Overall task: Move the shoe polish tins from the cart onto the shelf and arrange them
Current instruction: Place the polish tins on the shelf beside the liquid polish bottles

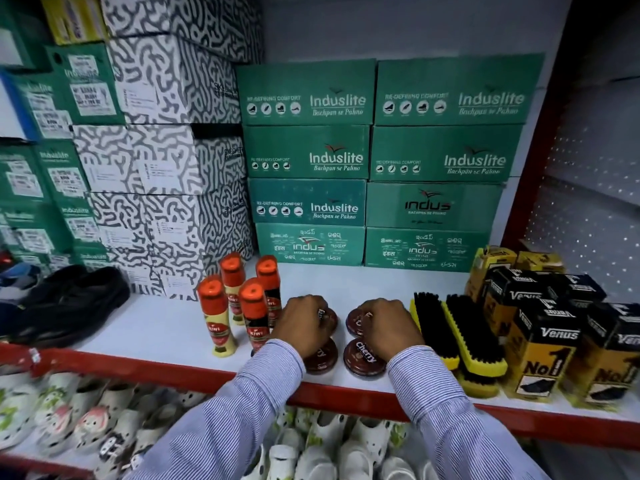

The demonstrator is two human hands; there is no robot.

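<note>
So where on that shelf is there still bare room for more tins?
Bare white shelf lies behind the hands, before the green boxes, and between the black shoe and orange-capped bottles. Right of the brushes it's crowded.

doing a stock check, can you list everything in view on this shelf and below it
polish tins: four visible, brown, shelf front centre, two by two
liquid polish bottles: four, orange caps, left of tins
brushes: at least two, yellow with black bristles, right of tins
Venus boxes: several, black and yellow, far right
green shoe boxes: eight stacked behind, more at far left
patterned boxes: black and white stack, left
black shoes: on the shelf, left
clogs: many, white, lower shelf
shelf: white, red edge
left hand: on rear left tin
right hand: on rear right tin
</note>
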